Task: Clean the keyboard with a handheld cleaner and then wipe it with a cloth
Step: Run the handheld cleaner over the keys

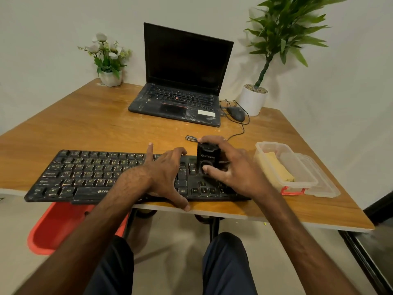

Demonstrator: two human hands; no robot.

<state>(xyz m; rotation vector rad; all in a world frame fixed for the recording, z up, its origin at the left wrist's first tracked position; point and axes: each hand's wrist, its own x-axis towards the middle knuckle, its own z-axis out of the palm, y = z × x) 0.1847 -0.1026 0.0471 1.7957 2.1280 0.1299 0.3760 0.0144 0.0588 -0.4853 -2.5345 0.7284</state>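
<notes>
left grip (163,173) spread apart, flat on long black plastic keyboard (85,173) | right grip (236,167) clamped round black boxy handheld cleaner (208,158), keyboard's 3 o'clock end

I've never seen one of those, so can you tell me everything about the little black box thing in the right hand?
The handheld cleaner is a small, boxy black device, plastic by its look, with faint lettering and a round part on its near face. It stands upright on the right end of the keyboard. The right hand grips it, fingers over the top, thumb on the round part.
</notes>
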